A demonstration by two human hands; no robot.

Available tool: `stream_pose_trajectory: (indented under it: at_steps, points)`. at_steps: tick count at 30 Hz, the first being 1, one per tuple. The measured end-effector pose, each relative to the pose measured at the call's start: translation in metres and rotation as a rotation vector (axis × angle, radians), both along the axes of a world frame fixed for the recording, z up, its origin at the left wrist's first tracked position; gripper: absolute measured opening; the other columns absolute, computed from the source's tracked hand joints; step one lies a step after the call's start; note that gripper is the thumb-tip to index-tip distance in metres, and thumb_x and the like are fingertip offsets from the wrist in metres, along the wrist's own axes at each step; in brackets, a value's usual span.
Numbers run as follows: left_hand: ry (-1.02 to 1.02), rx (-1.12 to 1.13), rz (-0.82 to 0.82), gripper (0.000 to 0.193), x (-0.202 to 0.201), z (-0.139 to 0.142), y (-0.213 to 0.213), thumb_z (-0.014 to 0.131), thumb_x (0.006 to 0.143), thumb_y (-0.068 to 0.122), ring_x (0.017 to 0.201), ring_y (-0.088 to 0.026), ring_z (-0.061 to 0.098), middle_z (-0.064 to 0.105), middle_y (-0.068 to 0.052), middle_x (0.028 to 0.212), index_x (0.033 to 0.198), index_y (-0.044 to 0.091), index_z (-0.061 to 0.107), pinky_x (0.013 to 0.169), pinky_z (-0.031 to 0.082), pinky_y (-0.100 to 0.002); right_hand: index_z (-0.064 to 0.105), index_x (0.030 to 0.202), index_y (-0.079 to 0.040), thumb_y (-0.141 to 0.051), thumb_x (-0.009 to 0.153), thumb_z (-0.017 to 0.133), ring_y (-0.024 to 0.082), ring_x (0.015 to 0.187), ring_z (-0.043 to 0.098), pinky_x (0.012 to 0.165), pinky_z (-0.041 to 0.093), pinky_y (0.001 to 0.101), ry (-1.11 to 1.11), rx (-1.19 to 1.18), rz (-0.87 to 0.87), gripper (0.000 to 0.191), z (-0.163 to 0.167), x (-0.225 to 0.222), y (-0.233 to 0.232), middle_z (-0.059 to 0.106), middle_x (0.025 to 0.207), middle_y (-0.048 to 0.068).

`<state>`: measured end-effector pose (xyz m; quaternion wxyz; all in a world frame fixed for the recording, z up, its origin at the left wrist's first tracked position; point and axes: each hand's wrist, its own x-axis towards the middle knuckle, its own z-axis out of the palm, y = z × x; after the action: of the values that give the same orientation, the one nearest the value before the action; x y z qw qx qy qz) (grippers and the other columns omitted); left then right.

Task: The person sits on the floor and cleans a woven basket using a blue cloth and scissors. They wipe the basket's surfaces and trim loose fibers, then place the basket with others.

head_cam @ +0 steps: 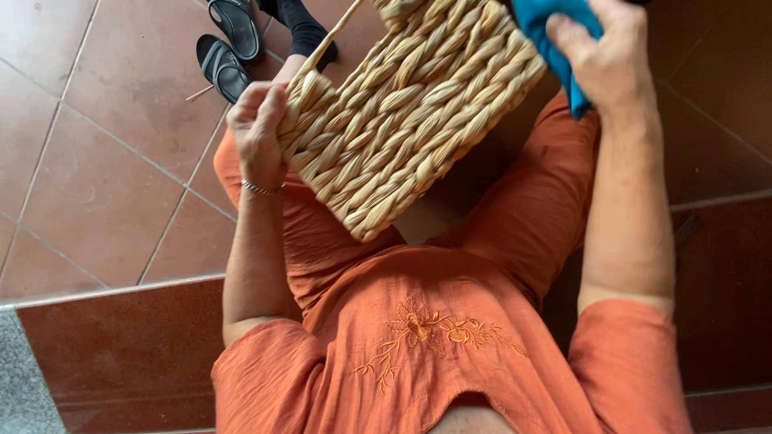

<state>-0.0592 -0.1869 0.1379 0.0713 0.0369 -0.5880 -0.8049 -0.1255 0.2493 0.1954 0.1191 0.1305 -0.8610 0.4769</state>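
While the woven straw basket [410, 112] is tilted over the lap and steadied at its corner by the closed left hand [259, 133], a blue cloth [555, 36] is gripped in the right hand [603, 56] and pressed against its far edge.

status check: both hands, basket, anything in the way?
Left hand gripping woven basket edge. Right hand pressing blue cloth on basket's far side. Basket tilted over lap. Nothing in the way.
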Motion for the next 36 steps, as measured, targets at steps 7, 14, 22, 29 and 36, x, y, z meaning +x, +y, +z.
stream_pose_trajectory:
  at_steps: [7,14,22,29,36]
  points:
    - [-0.081,-0.111,0.078,0.015,0.048,-0.018,-0.066,0.07,0.109,0.012,0.073,-0.005,0.047,0.06,0.001,0.083,0.105,-0.003,0.069,0.067,0.037,-0.021,0.068,0.118,0.001,-0.016,0.113,0.078,0.013,0.088,0.061,0.08,0.052,0.0269,-0.071,-0.27,0.179,0.02,-0.019,0.022,-0.049,0.066,0.099,0.004]
    - [-0.148,-0.055,0.167,0.021,0.099,-0.035,-0.14,0.064,0.109,0.018,0.083,-0.015,0.065,0.072,-0.01,0.097,0.106,-0.002,0.069,0.08,0.054,-0.028,0.071,0.116,-0.007,-0.023,0.091,0.075,0.037,0.094,0.067,0.082,0.054,0.0449,-0.252,0.053,0.126,0.029,-0.121,0.023,-0.077,0.067,0.102,0.018]
    - [-0.174,-0.073,0.148,0.024,0.079,-0.079,-0.21,0.063,0.115,0.023,0.081,-0.011,0.06,0.069,-0.006,0.095,0.105,0.002,0.067,0.078,0.05,-0.025,0.07,0.12,-0.011,-0.029,0.089,0.071,0.038,0.1,0.072,0.088,0.055,0.0482,-0.742,0.079,-0.163,0.035,-0.251,0.033,-0.027,0.075,0.108,0.021]
    - [-0.191,-0.136,0.17,0.033,0.051,-0.075,-0.239,0.058,0.119,0.03,0.082,-0.01,0.059,0.067,-0.004,0.09,0.104,0.001,0.065,0.077,0.049,-0.025,0.048,0.154,-0.014,-0.021,0.075,0.077,0.043,0.115,0.061,0.094,0.05,0.0466,-0.567,0.217,0.028,0.084,-0.27,0.03,-0.055,0.06,0.132,0.028]
    - [-0.24,-0.083,0.276,0.036,0.03,-0.037,-0.189,0.052,0.117,0.037,0.08,-0.013,0.06,0.067,-0.006,0.094,0.107,0.004,0.064,0.075,0.051,-0.029,0.067,0.129,-0.009,-0.026,0.07,0.087,0.027,0.122,0.065,0.105,0.051,0.0363,-0.83,0.044,0.378,0.065,-0.276,0.022,-0.094,0.071,0.132,0.013]
